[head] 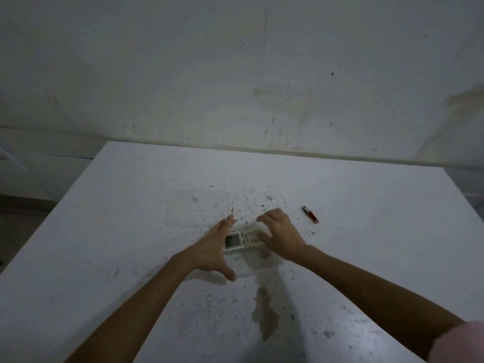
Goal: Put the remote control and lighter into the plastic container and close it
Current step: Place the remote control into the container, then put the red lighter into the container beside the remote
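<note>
Here, both hands lie spread open, gripping nothing, on the speckled white table [340, 258]; stained wall [235, 74] behind.

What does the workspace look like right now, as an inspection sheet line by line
Surface: white table, speckled with dark specks and a brownish stain.
Job's things: remote in the clear container; lid flat on the table behind-left; red lighter on the table to the right, outside the container.
Clutter: nothing seen.
Grippers: left hand open against the container's left side; right hand on the remote's right end, grip unclear.
Cables: nothing seen.
Surroundings: scuffed white wall behind.
</note>
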